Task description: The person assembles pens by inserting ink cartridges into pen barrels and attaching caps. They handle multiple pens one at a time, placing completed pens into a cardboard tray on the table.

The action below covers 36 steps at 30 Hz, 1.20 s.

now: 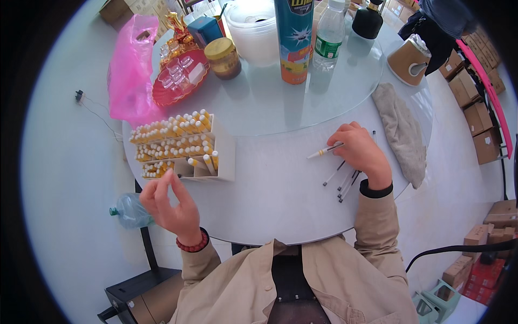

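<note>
My right hand is closed around a slim pen, which has a pale pointed tip and a yellow band and points left over the table. Beneath and beside this hand lie several thin pen refills with dark ends. My left hand hovers at the front of a white tiered rack, thumb and forefinger pinched together; whatever they grip, if anything, cannot be made out. Rows of yellow sticks with white round ends fill much of the rack. Its front row holds fewer, with some bare compartments on the right.
Behind the rack sit a pink plastic bag, a red tray and a lidded jar. A tall spray can and a water bottle stand on the glass turntable. A grey cloth lies along the right edge.
</note>
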Tool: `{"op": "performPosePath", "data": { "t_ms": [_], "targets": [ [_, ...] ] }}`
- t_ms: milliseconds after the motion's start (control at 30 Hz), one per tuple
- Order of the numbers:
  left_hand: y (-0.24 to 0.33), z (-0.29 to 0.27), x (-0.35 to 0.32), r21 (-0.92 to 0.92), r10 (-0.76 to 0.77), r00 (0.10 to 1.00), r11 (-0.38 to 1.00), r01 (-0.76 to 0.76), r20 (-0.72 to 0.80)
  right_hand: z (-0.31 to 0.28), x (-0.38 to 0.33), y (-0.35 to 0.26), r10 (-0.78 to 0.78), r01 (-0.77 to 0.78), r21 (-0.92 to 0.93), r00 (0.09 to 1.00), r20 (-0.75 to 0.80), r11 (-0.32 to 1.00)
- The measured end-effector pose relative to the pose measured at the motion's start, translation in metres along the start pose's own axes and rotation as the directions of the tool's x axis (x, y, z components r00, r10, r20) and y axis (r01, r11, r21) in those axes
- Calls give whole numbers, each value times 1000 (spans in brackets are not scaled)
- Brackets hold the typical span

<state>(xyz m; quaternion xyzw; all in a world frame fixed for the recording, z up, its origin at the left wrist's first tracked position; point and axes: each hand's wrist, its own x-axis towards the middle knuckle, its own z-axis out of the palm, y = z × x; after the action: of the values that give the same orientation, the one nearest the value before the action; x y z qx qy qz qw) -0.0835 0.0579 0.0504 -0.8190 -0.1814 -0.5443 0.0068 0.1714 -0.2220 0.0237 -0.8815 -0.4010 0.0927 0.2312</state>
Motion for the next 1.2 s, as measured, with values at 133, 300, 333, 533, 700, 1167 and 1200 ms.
{"op": "performPosePath", "data": {
  "t_ms": [133, 300, 333, 533, 700, 1167, 1200],
  "targets": [
    [39, 3, -9, -451, 39, 984, 891, 46, 175, 8, 3, -6, -66, 65, -55, 998, -20, 996],
    [85, 37, -18, -652, 197, 777, 684, 328, 598, 11, 6, -18, -224, 224, 7, 975, 17, 975],
    [88, 46, -17, -646, 200, 764, 684, 340, 614, 12, 6, -21, -251, 251, 22, 968, 20, 968],
    [91, 69, -29, -560, 248, 683, 780, 280, 687, 20, 3, -36, -348, 337, 125, 935, 72, 933],
    [90, 70, -41, -525, 238, 669, 809, 265, 704, 23, 3, -41, -390, 370, 161, 913, 118, 915],
    [83, 75, -43, -528, 193, 655, 768, 363, 730, 23, 4, -48, -417, 406, 225, 909, 2, 886],
    [83, 75, -42, -525, 200, 655, 777, 347, 729, 23, 5, -48, -427, 424, 216, 904, -33, 880]
  ]
}}
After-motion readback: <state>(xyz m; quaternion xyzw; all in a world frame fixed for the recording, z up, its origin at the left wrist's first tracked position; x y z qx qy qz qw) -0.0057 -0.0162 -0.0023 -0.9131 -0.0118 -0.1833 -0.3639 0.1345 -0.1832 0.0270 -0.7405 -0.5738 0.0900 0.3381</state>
